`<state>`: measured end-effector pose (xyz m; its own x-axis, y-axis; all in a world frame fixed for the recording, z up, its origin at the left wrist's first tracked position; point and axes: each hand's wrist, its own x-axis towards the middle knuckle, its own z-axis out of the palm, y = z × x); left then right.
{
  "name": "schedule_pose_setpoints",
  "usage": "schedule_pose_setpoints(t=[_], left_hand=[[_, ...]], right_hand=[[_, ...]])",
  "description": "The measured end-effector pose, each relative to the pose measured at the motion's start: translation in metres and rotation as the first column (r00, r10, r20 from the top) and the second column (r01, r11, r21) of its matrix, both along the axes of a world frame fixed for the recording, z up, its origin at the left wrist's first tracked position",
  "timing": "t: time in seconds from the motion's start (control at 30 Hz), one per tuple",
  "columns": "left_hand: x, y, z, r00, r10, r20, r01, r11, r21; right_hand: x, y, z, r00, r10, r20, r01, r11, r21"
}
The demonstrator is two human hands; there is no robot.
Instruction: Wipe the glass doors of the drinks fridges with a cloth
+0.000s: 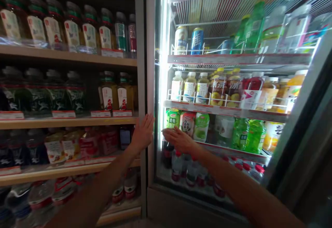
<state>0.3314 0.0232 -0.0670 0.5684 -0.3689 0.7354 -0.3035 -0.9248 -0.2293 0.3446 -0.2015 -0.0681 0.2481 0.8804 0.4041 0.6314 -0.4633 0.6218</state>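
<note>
My left hand (142, 131) is raised at the upright post (141, 83) between the wooden shelves and the lit drinks fridge. Its fingers stretch upward and nothing is in it; whether it touches the post I cannot tell. In front of the fridge's left side is my right hand (178, 139), fingers extended to the left and holding nothing. It overlaps the bottom of a green drink pack (172, 117). Beside that pack stand a red-and-black one (187, 121) and a green bottle (201, 127). Contact between the right hand and the fridge glass is unclear.
Wooden shelves (77, 57) on the left carry rows of bottles. Inside the fridge, a wire-fronted shelf (223, 110) holds tea and juice bottles, with cans (197, 40) above. Red-capped water bottles (192, 172) stand at the bottom. A dark frame (298, 127) slants along the right.
</note>
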Motion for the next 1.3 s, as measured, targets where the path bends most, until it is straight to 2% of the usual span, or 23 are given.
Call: schedule_pose_setpoints(t=[0.03,0.13,0.2,0.23,0.33,0.4,0.47,0.53,0.57,0.63,0.73,0.77,0.83,0.9,0.97,1.0,1.03,1.07,1.17,1.2,1.27,1.3], left_hand=[[0.000,0.000,0.000,1.000,0.001,-0.002,-0.001,1.000,0.000],[0.001,-0.005,0.004,1.000,0.004,0.006,-0.004,1.000,-0.013],[0.002,-0.010,0.007,1.000,-0.003,0.025,0.003,1.000,-0.020],[0.002,-0.012,0.008,0.999,-0.009,0.032,0.009,1.000,-0.016],[0.001,-0.018,0.011,0.999,-0.016,0.032,0.016,1.000,0.016],[0.000,-0.022,0.013,1.000,-0.010,0.023,0.010,0.999,0.034],[-0.001,-0.030,0.016,1.000,-0.011,0.014,0.011,0.999,0.045],[-0.001,-0.040,0.019,1.000,-0.026,0.018,0.025,0.998,0.056],[-0.001,-0.047,0.020,0.999,-0.038,0.023,0.036,0.997,0.063],[-0.002,-0.060,0.021,0.997,-0.069,0.040,0.065,0.994,0.082],[-0.005,-0.080,0.022,0.990,-0.129,0.061,0.121,0.986,0.117],[-0.006,-0.086,0.022,0.986,-0.151,0.067,0.141,0.981,0.130],[-0.007,-0.099,0.024,0.979,-0.188,0.082,0.174,0.973,0.149],[-0.008,-0.113,0.026,0.971,-0.217,0.096,0.200,0.967,0.161],[-0.009,-0.127,0.027,0.965,-0.243,0.103,0.224,0.960,0.167],[-0.009,-0.134,0.027,0.961,-0.256,0.104,0.237,0.957,0.171],[-0.009,-0.140,0.026,0.957,-0.270,0.106,0.249,0.952,0.175],[-0.010,-0.146,0.024,0.952,-0.284,0.111,0.262,0.948,0.181],[-0.011,-0.161,0.020,0.934,-0.331,0.135,0.299,0.930,0.215],[-0.010,-0.165,0.019,0.927,-0.346,0.142,0.310,0.923,0.228],[-0.010,-0.173,0.019,0.917,-0.367,0.154,0.326,0.915,0.240],[-0.009,-0.178,0.020,0.914,-0.373,0.159,0.331,0.913,0.236]], right_hand=[[0.001,-0.002,0.003,1.000,-0.015,0.005,0.015,1.000,0.009],[-0.002,-0.010,0.024,0.987,-0.152,0.048,0.140,0.970,0.196],[-0.007,-0.017,0.027,0.977,-0.203,0.058,0.183,0.950,0.253],[-0.010,-0.021,0.022,0.980,-0.190,0.060,0.173,0.960,0.222],[-0.015,-0.037,0.002,0.996,-0.050,0.079,0.049,0.999,0.003],[-0.014,-0.049,0.003,0.992,-0.041,0.121,0.042,0.999,-0.007],[-0.013,-0.061,0.020,0.974,-0.157,0.166,0.131,0.978,0.160],[-0.015,-0.074,0.036,0.943,-0.283,0.177,0.211,0.915,0.343],[-0.019,-0.080,0.037,0.932,-0.315,0.180,0.227,0.893,0.389],[-0.032,-0.094,0.025,0.927,-0.318,0.198,0.224,0.894,0.389],[-0.053,-0.118,-0.010,0.951,-0.205,0.231,0.155,0.964,0.217],[-0.057,-0.127,-0.016,0.955,-0.184,0.235,0.143,0.973,0.181],[-0.059,-0.143,-0.009,0.949,-0.206,0.239,0.160,0.967,0.198],[-0.055,-0.157,0.014,0.919,-0.318,0.232,0.228,0.911,0.344],[-0.053,-0.167,0.034,0.872,-0.441,0.211,0.287,0.812,0.509],[-0.054,-0.170,0.035,0.850,-0.487,0.199,0.308,0.767,0.562],[-0.058,-0.172,0.031,0.837,-0.513,0.190,0.325,0.746,0.581],[-0.064,-0.175,0.020,0.837,-0.512,0.193,0.335,0.758,0.560],[-0.081,-0.186,-0.022,0.884,-0.408,0.229,0.311,0.878,0.365],[-0.085,-0.191,-0.029,0.893,-0.384,0.236,0.300,0.897,0.325],[-0.084,-0.206,-0.023,0.884,-0.399,0.244,0.302,0.886,0.352],[-0.081,-0.214,-0.012,0.865,-0.437,0.246,0.312,0.853,0.418]])
